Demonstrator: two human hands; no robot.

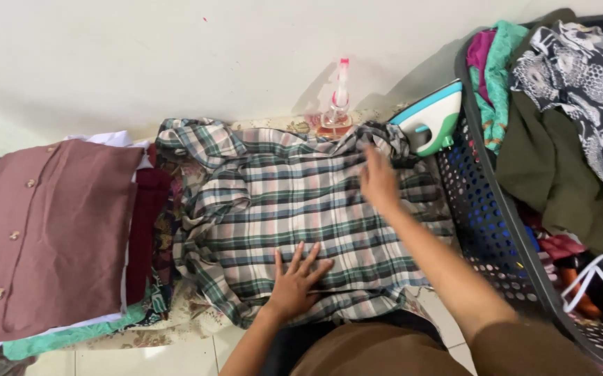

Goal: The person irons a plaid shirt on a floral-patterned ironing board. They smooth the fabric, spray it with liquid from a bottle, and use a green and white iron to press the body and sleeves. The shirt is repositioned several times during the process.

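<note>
Fingers of our left hand (294, 282) lie spread and flat, gripping nothing, pinning the green-and-white checked cotton shirt (294, 209) on the floral mat. Our right hand (379, 182), open and blurred, sweeps its upper edge; we judge smoothing outward from the pinned hem best.

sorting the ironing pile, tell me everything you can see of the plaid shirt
The plaid shirt is a woven check in green, dark blue, white and pale pink, spread out but wrinkled on a floral cloth on the floor. One sleeve is bunched at its upper left. The left hand lies flat, fingers spread, on its near edge; the right hand presses near its crumpled upper right, close to the iron. Folded clothes lie beside it.
</note>
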